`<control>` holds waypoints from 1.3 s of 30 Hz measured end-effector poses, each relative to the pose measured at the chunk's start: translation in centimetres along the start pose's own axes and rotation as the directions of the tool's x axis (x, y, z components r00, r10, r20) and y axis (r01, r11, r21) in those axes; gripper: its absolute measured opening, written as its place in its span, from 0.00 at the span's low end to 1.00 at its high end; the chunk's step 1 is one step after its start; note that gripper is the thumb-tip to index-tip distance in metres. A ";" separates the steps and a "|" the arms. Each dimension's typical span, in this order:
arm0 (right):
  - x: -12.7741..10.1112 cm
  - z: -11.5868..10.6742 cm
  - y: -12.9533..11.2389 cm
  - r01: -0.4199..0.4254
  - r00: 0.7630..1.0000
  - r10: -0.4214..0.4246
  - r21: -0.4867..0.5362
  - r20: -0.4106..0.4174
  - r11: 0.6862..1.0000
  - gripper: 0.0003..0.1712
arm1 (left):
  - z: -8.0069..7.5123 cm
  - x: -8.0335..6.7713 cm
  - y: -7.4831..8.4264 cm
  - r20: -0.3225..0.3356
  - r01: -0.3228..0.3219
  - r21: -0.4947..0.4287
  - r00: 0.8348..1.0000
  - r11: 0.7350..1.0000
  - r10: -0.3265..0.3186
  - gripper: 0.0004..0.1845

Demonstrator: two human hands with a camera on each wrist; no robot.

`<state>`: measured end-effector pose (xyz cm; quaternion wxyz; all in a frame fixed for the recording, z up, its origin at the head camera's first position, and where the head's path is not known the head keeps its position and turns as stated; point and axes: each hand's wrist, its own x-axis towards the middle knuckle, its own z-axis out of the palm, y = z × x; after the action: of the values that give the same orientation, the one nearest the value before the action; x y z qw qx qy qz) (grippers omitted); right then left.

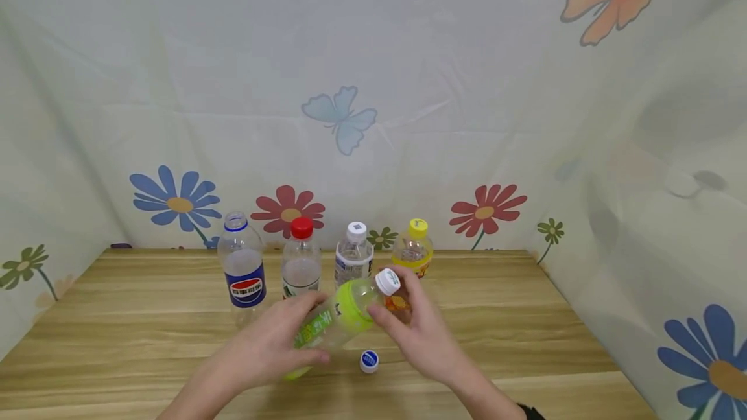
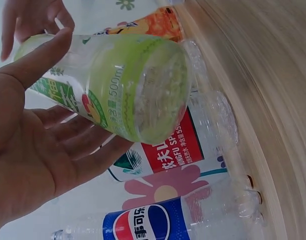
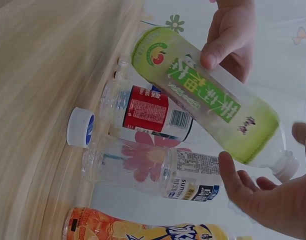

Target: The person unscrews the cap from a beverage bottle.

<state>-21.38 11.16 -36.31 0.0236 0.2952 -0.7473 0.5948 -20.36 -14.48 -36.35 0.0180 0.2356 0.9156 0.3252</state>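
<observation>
My left hand (image 1: 271, 342) grips a clear plastic bottle (image 1: 353, 306) with a green label, thumb on one side and fingers on the other. The bottle is tilted above the table, its base toward the lower left. A white cap (image 1: 388, 282) sits on its neck at the upper right. Around that neck end my right hand (image 1: 428, 336) is spread, thumb apart from the fingers, fingertips right at the label's edge in the right wrist view. Below the bottle, a loose white cap with a blue top (image 1: 369, 361) lies on the table.
Behind the hands stand an uncapped Pepsi bottle (image 1: 245, 287), a red-capped bottle (image 1: 301, 264), a white-capped bottle (image 1: 354, 258) and a yellow-capped bottle (image 1: 413, 251). The wooden table (image 1: 146, 316) ends at a flower-printed curtain (image 1: 233, 50).
</observation>
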 end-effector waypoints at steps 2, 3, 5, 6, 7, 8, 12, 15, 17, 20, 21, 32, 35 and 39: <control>0.1 -0.1 -0.1 0.003 1.000 -0.003 -0.015 -0.007 1.000 0.23 | 0.0 0.0 -0.1 -0.003 0.021 0.019 1.000 1.000 -0.021 0.39; 0.1 -0.1 -0.1 -0.002 1.000 0.002 -0.021 -0.010 1.000 0.22 | -0.1 0.0 -0.1 -0.003 0.028 0.024 1.000 0.999 -0.028 0.39; 0.1 -0.2 -0.2 -0.015 1.000 0.014 -0.047 -0.023 0.999 0.21 | -0.1 0.0 -0.1 -0.004 0.043 0.031 0.999 0.999 -0.043 0.39; 0.1 -0.2 -0.2 -0.020 0.999 0.018 -0.066 -0.033 0.998 0.21 | -0.1 0.0 -0.1 -0.005 0.052 0.034 0.999 0.998 -0.052 0.39; 0.1 -0.2 -0.3 -0.025 0.999 0.022 -0.083 -0.042 0.996 0.21 | -0.1 0.0 -0.1 -0.005 0.059 0.035 0.998 0.998 -0.059 0.39; 0.1 -0.2 -0.3 -0.030 0.998 0.024 -0.101 -0.053 0.994 0.21 | -0.1 0.0 -0.1 -0.006 0.065 0.035 0.998 0.997 -0.065 0.39; 0.2 -0.2 -0.3 -0.013 0.995 -0.006 -0.189 -0.097 0.982 0.20 | -0.2 -0.1 0.0 -0.006 0.088 0.039 0.996 0.995 -0.088 0.39; 0.3 -0.3 -0.2 0.012 0.992 -0.040 -0.229 -0.117 0.973 0.17 | -0.3 -0.1 0.0 -0.011 0.098 0.058 0.995 0.993 -0.098 0.39; 0.3 -0.4 -0.1 0.031 0.990 -0.065 -0.252 -0.125 0.967 0.15 | -0.3 -0.1 0.0 -0.019 0.103 0.079 0.995 0.992 -0.102 0.39; 0.4 -0.6 -0.1 0.045 0.988 -0.084 -0.278 -0.132 0.960 0.12 | -0.3 -0.1 0.0 -0.035 0.110 0.114 0.994 0.987 -0.107 0.39; 0.4 -0.7 -0.1 0.045 0.987 -0.087 -0.284 -0.134 0.958 0.12 | -0.3 -0.1 0.0 -0.040 0.112 0.122 0.993 0.986 -0.108 0.39; 0.3 -1.2 -0.6 -0.048 0.994 0.017 -0.282 -0.111 0.958 0.10 | -0.2 -0.2 -0.1 -0.068 0.128 0.155 0.991 0.980 -0.119 0.38; 0.3 -1.3 -0.6 -0.041 0.995 0.014 -0.278 -0.099 0.960 0.10 | -0.2 -0.2 -0.1 -0.079 0.122 0.167 0.991 0.978 -0.110 0.38; 0.3 -1.3 -0.7 -0.043 0.996 0.021 -0.270 -0.082 0.962 0.11 | -0.2 -0.2 -0.1 -0.077 0.114 0.165 0.992 0.980 -0.102 0.38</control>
<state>-21.71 12.15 -35.21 0.0836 0.2533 -0.8250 0.4983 -20.23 -14.82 -36.26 -0.0156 0.1751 0.9514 0.2529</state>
